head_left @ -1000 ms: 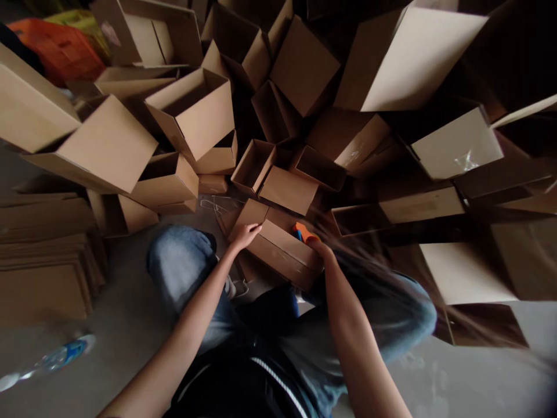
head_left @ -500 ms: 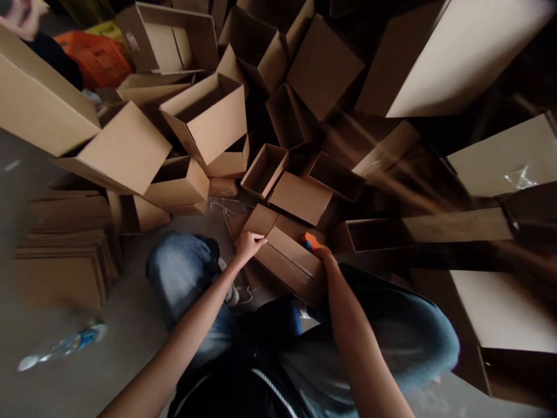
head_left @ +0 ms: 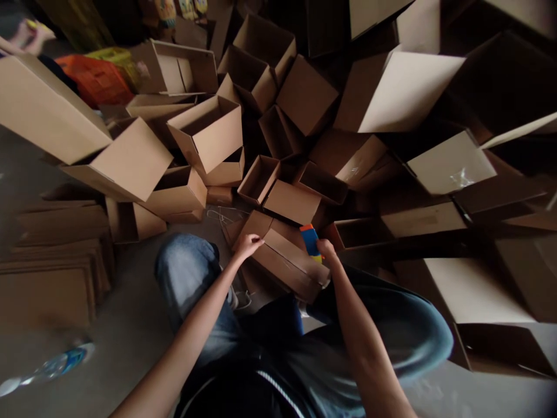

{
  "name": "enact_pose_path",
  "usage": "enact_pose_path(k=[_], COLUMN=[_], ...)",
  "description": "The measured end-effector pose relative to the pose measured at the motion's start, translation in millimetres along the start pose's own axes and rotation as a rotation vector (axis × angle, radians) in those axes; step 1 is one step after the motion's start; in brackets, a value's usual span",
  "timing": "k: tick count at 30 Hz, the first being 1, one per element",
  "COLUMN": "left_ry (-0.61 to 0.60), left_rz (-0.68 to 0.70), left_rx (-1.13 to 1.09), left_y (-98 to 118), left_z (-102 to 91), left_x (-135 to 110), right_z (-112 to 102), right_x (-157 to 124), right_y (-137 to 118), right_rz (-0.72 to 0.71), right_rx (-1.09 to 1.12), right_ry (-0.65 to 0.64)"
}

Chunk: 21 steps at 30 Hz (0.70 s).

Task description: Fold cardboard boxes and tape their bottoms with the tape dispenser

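Observation:
A closed cardboard box [head_left: 289, 261] lies in front of my crossed legs, with a seam along its top. My left hand [head_left: 249, 246] is at the box's left end, its fingers pinched together at the flap edge. At the other end, my right hand [head_left: 326, 248] grips what looks like a tape dispenser [head_left: 310, 241], blue with an orange edge and a yellow part. The dispenser is tilted just above the box's right end. Whether tape runs from it does not show clearly.
Open cardboard boxes [head_left: 209, 128] are heaped ahead and to the right. Flat cardboard sheets [head_left: 47, 296] are stacked at the left, near a plastic bottle [head_left: 65, 361] on the floor. An orange crate [head_left: 93, 78] and another person's hand [head_left: 37, 38] are at the far left.
My right hand has turned the dispenser, so its blue side now shows, lifted at the box's right end. The left hand stays at the left end. The view has shifted slightly.

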<state>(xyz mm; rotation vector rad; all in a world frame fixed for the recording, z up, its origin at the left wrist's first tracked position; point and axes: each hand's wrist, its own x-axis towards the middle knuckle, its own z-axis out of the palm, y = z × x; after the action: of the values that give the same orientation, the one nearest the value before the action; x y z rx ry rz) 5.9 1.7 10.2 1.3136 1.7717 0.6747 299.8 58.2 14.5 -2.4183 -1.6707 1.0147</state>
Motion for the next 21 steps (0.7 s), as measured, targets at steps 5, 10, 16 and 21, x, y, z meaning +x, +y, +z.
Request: enact_pose_path(k=[5, 10, 16, 21], left_ry=[0.039, 0.099, -0.253, -0.790], left_rz=[0.044, 0.109, 0.193, 0.210], left_rx=[-0.072, -0.161, -0.287, -0.514], left_y=[-2.3, 9.6, 41.7, 52.7], left_z=[2.8, -1.3, -9.9, -17.7], left_x=[-0.8, -0.4, -30.1, -82.7], right_z=[-57.8, -99.4, -65.3, -31.2], right_x=[-39.8, -101.0, -147.9, -153.3], right_y=[-8.9, -0.5, 8.9, 4.6], right_rz=[-0.053, -0.204, -0.089, -0.088], right_rx=[0.155, 0.499, 0.908, 0.867], right_ry=[0.196, 0.359, -0.030, -0.080])
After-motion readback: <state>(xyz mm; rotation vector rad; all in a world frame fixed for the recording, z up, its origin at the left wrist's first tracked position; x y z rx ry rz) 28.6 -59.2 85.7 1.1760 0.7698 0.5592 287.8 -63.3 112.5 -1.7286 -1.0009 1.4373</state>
